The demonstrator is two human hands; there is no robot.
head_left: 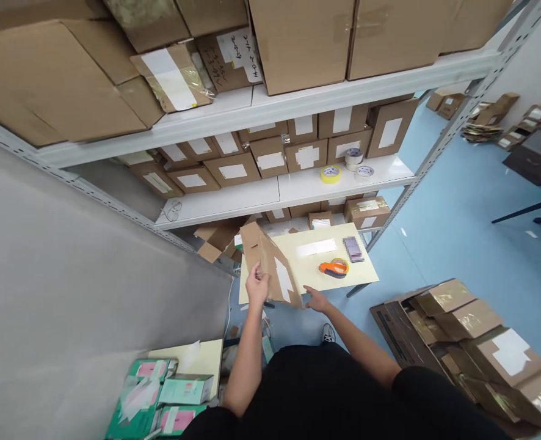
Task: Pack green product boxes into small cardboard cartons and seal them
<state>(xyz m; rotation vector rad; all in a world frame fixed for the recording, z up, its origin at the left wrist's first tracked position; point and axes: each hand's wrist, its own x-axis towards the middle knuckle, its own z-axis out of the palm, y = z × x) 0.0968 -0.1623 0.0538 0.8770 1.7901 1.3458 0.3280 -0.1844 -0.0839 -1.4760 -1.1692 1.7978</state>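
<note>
Head view: left fingers [256, 274] pinch a cardboard box [273, 275], contents hidden; right fingers [309, 289], spread, just beside its near corner.

Two hands [257, 287], perhaps four shelved tape rolls [353, 160]

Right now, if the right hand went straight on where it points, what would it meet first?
Probably the cardboard box, at its nearer end; depth is unclear, so the right hand may already touch it.

1 round yellow tape roll [330, 179] is set near whitish tape rolls [353, 161] on white mid. shelf [247, 197], brown cardbd. boxes [265, 150] w/ white labels [232, 171] lined up behind.
</note>
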